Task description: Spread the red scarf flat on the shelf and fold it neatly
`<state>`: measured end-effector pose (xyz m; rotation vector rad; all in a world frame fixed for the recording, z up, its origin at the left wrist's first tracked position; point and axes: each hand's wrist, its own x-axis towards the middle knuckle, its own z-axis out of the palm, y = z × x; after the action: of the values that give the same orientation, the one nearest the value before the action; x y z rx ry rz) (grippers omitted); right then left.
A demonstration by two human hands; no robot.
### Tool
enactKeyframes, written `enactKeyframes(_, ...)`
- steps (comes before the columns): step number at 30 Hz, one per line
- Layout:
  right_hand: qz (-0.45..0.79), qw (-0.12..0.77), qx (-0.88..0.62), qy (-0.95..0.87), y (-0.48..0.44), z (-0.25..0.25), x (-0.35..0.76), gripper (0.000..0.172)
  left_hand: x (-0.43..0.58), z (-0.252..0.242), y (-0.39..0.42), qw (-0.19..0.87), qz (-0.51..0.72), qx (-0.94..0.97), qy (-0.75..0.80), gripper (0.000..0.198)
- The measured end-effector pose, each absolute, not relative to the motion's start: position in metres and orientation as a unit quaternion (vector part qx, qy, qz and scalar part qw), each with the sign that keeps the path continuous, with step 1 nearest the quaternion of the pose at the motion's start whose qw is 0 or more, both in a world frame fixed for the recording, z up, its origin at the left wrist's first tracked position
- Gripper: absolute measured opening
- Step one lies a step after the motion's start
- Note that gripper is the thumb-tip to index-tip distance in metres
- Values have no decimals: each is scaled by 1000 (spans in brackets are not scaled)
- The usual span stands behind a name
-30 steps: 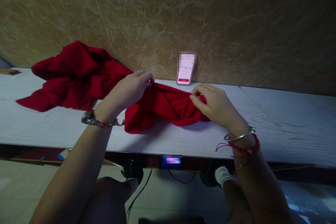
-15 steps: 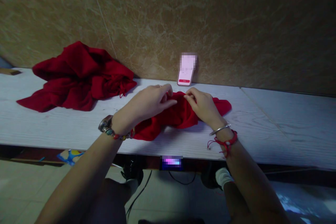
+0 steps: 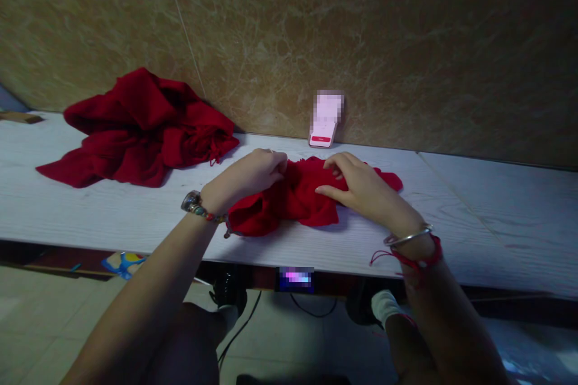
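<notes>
We see a small red cloth point(image 3: 298, 198) bunched on the white bench point(image 3: 90, 216), near the middle of its width and a little in from the near edge. Both hands are on it. The left hand point(image 3: 250, 177) is curled over the cloth's left part, its fingers closed into the folds, so it grips the fabric there. The right hand point(image 3: 361, 189) lies on the right part with the fingers stretched out and pressed flat on the cloth; we cannot tell whether the thumb pinches any fabric beneath. A corner of the cloth sticks out to the right, past the right hand.

The left wrist carries a beaded bracelet point(image 3: 198, 207), and the right wrist a silver bangle point(image 3: 409, 236) with a red string point(image 3: 418, 260) just behind it.

Farther left on the bench, well apart from the small cloth, lies a larger heap of red fabric point(image 3: 139, 126), crumpled against the brown marbled wall point(image 3: 406, 42). A phone point(image 3: 325, 129) leans upright against that wall, just beyond the hands, its screen lit. Below the bench edge we see the tiled floor point(image 3: 36, 307), a dark cable point(image 3: 239, 331), and a colourful scrap point(image 3: 121, 263) on the left.
</notes>
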<state>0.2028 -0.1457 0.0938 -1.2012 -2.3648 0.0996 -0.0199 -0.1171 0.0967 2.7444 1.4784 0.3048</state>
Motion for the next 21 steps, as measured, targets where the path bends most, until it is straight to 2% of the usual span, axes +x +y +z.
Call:
enactKeyframes(2,37,176,-452,-874,-154,101,207,26,-20,99,-119,24,93,878,468,9)
enactKeyframes(6,43,11,-447,-894,-160,102,209,14,-17,101,-125,129,17,891,436,10)
enactKeyframes(10,13,-45,-450,-892,-159,96,203,8,-17,101,-129,150,-35,892,425,12)
enactKeyframes(13,-19,-25,-458,-889,-158,97,198,6,-18,101,-129,159,-54,892,419,26)
enactKeyframes(15,-32,34,-469,-882,-156,99,196,9,-17,102,-129,146,-64,893,422,32)
enactKeyframes(21,-44,225,-527,-818,-136,92,194,11,-16,103,-126,-22,45,899,434,20)
